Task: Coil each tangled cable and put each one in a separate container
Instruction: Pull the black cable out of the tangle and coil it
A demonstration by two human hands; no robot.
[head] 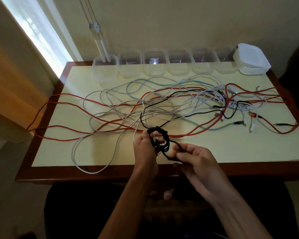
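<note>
Black braided cable, partly wound into a small round coil [160, 140], hangs above the near edge of the cream-topped, wood-framed surface [231, 149], gripped by the person's left hand [145, 149], whose fingers curl round the coil's left side and pinch the loops together. Just to the right, the right hand [195, 159] pinches the cable's free run between thumb and curled fingers [177, 149], a short loop of slack bridging the two hands.

From the top of the coil, the unwound part of the black cable [179, 93] runs away from the person, up and to the right across the surface, into a dense knot of plugs and cords near the far right side. Its long axis thus lies diagonally, away from the fingers and toward the right, so the right hand looks better placed to draw in more length while the left keeps the coil closed.

Red braided cables [93, 102], white cables [86, 152] and a pale teal cable [140, 81] sprawl across the surface, crossing the black run in several places; it may snag as it is pulled.

Along the far edge stands a row of clear plastic containers [129, 68], none visibly holding a cable, beside a stack of white lids [252, 61].
</note>
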